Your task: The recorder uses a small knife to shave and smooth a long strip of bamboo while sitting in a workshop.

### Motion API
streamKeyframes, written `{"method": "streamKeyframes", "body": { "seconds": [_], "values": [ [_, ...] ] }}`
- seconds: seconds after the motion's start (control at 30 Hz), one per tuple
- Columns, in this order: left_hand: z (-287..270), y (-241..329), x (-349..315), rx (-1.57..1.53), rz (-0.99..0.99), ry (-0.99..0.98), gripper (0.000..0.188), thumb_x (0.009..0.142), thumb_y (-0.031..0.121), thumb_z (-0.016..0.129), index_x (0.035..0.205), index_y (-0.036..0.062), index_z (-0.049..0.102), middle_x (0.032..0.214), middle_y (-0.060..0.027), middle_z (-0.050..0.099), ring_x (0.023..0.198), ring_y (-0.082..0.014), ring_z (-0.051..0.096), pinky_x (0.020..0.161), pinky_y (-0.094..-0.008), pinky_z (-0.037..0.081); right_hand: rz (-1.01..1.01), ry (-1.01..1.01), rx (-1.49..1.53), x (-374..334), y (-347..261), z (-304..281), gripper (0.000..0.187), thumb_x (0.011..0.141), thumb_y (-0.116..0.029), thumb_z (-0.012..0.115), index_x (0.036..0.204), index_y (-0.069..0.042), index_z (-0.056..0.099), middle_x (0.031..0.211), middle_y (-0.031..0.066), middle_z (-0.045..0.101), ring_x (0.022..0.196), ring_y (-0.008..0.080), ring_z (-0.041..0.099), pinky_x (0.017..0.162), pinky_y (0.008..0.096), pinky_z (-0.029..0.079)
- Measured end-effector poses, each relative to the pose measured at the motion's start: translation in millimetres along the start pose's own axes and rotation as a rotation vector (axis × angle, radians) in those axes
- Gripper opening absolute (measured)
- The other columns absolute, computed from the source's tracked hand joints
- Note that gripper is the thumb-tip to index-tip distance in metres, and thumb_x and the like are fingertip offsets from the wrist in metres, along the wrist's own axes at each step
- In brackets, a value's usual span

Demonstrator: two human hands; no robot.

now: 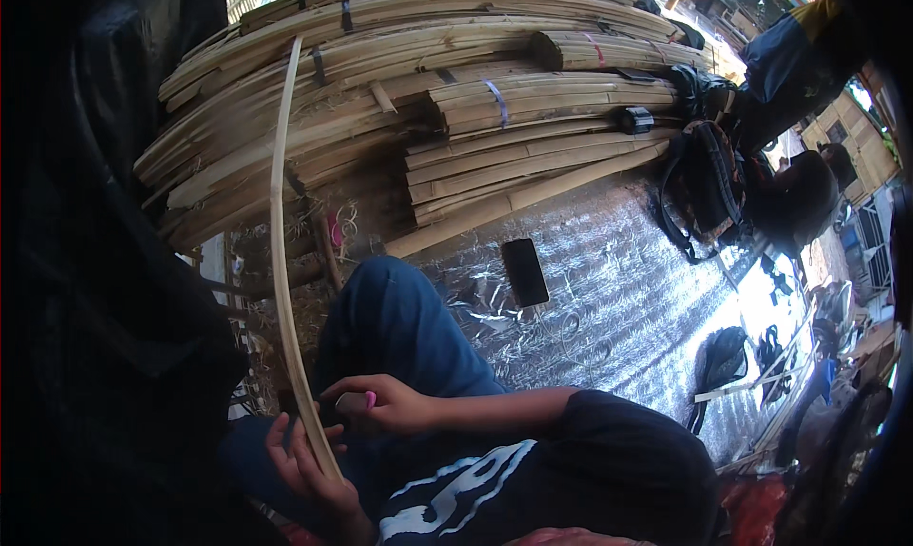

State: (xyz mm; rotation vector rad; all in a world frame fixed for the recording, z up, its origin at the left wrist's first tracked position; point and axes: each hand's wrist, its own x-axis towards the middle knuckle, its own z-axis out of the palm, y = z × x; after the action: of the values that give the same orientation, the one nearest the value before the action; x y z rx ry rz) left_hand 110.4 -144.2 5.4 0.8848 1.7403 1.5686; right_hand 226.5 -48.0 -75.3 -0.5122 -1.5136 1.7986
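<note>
A long, thin bamboo strip runs up from my lap toward the stacked bamboo, bowing slightly along its length. My left hand holds its lower end, with the fingers bent around the strip. Just right of the strip, my right hand is closed, its index finger reaching toward the strip. A small pink piece shows at the fingers of that hand. Whatever else it grips is lost in the dark beside the strip. Below the hands, my bent leg in blue jeans fills the middle.
Tied bundles of split bamboo lie across the back. A black phone rests on the silvery floor sheet. To the right are a dark backpack and a black bag. Dark sheeting hangs at the left.
</note>
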Motion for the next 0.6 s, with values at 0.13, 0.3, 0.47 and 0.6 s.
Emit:
{"method": "streamKeyframes", "body": {
  "seconds": [0.13, 0.3, 0.47, 0.6],
  "values": [
    [-6.7, -19.1, -3.5, -0.066, -0.010, -0.040, 0.054, 0.093, 0.030, 0.039, 0.135, -0.0033, 0.027, 0.117, -0.0169, 0.055, 0.085, -0.0162, 0.061, 0.064, -0.0225, 0.044, 0.205, -0.154, 0.356, 1.4, -2.4, 27.9, 0.035, 0.096, -0.025, 0.055, 0.121, 0.000, 0.053, 0.086, -0.0006, 0.057, 0.076, 0.0061, 0.051, 0.067, 0.0221, 0.043],
    [6.7, -13.3, -12.6, -0.055, 0.106, -0.055, 0.066, 0.092, 0.040, 0.047, 0.137, -0.0020, 0.023, 0.121, -0.0135, 0.048, 0.086, -0.0142, 0.052, 0.070, -0.0261, 0.038, 0.343, -0.010, 0.394, -3.7, -10.5, 27.2, 0.036, 0.097, -0.023, 0.054, 0.125, -0.001, 0.049, 0.084, -0.0031, 0.057, 0.068, 0.0030, 0.048, 0.058, 0.0190, 0.039],
    [-6.7, -31.0, -16.2, 0.202, 0.414, 0.068, 0.073, 0.091, 0.052, 0.043, 0.135, -0.0047, 0.028, 0.125, -0.0191, 0.043, 0.094, -0.0201, 0.048, 0.081, -0.0335, 0.039, 0.313, 0.029, 0.316, 3.5, -27.8, 32.4, 0.029, 0.096, -0.021, 0.056, 0.117, -0.002, 0.051, 0.087, -0.0009, 0.059, 0.069, 0.0039, 0.053, 0.058, 0.0188, 0.043],
    [-15.8, -36.3, -11.5, 0.187, 0.650, 0.204, 0.064, 0.093, 0.044, 0.038, 0.132, -0.0066, 0.031, 0.126, -0.0223, 0.041, 0.113, -0.0279, 0.043, 0.094, -0.0387, 0.037, 0.272, 0.041, 0.336, 4.1, -20.4, 35.3, 0.022, 0.095, -0.019, 0.057, 0.110, -0.003, 0.052, 0.083, -0.0020, 0.056, 0.068, 0.0029, 0.051, 0.057, 0.0181, 0.041]
  ]
}}
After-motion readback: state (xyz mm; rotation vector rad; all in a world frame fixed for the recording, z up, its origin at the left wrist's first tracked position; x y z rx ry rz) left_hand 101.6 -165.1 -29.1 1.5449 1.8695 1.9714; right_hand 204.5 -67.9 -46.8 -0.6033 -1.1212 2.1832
